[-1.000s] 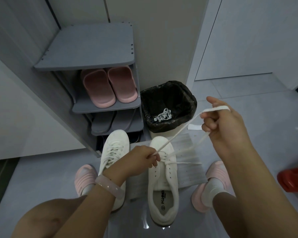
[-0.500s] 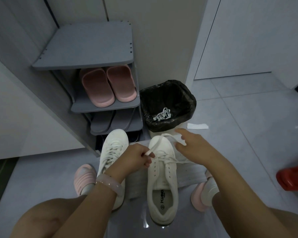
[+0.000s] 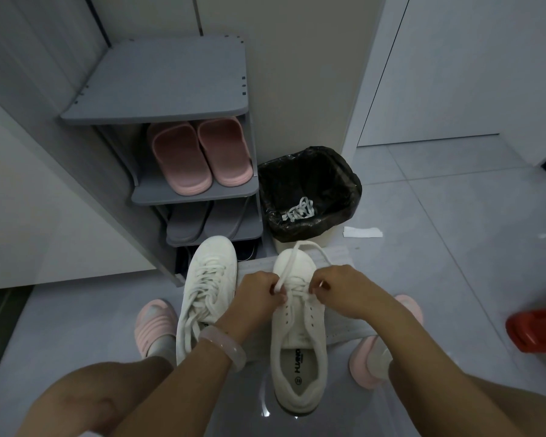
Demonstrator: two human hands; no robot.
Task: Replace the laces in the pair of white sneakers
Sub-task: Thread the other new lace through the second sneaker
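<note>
Two white sneakers stand on the floor, toes away from me. The left sneaker [image 3: 207, 291] is laced, its lace ends loose. The right sneaker [image 3: 298, 335] has lacing only near the toe, and its lower eyelets are bare. My left hand [image 3: 259, 294] pinches one end of the white lace [image 3: 289, 266], which loops over the toe. My right hand [image 3: 344, 288] pinches the other lace end at the right eyelets. Both hands rest over the sneaker's middle.
A grey shoe rack [image 3: 171, 89] holds pink slippers [image 3: 199, 159] and grey ones below. A black-lined bin [image 3: 309, 190] contains an old white lace [image 3: 297, 209]. A white perforated sheet [image 3: 344, 323] lies under the right sneaker. A red object [image 3: 536, 329] sits at right. My feet wear pink slippers.
My right hand came down from high on the right, where it held the lace taut, to the sneaker's eyelets. The lace now lies slack over the toe. My left hand stayed put.
</note>
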